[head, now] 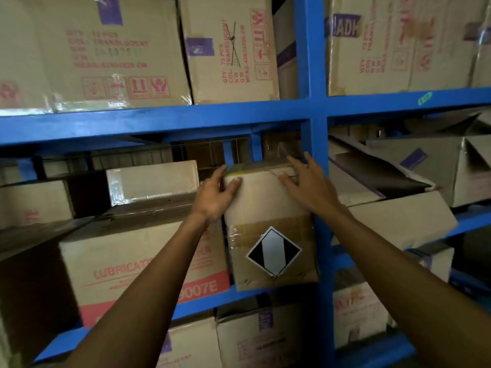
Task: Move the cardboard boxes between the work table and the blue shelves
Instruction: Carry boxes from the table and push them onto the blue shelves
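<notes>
Standing upright, tan box [268, 208] w/ black-white diamond label [273, 251].

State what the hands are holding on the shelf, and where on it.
Both hands hold the diamond-label box at its top corners: left hand on the upper left corner, right hand laid over the upper right edge.

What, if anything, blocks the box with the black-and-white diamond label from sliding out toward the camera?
Nothing visible does. Both hands are at the top of the diamond-label box: left hand at its top left corner, right hand at its top right. It sits between the lubrication box and the blue upright, front face unobstructed.
</notes>
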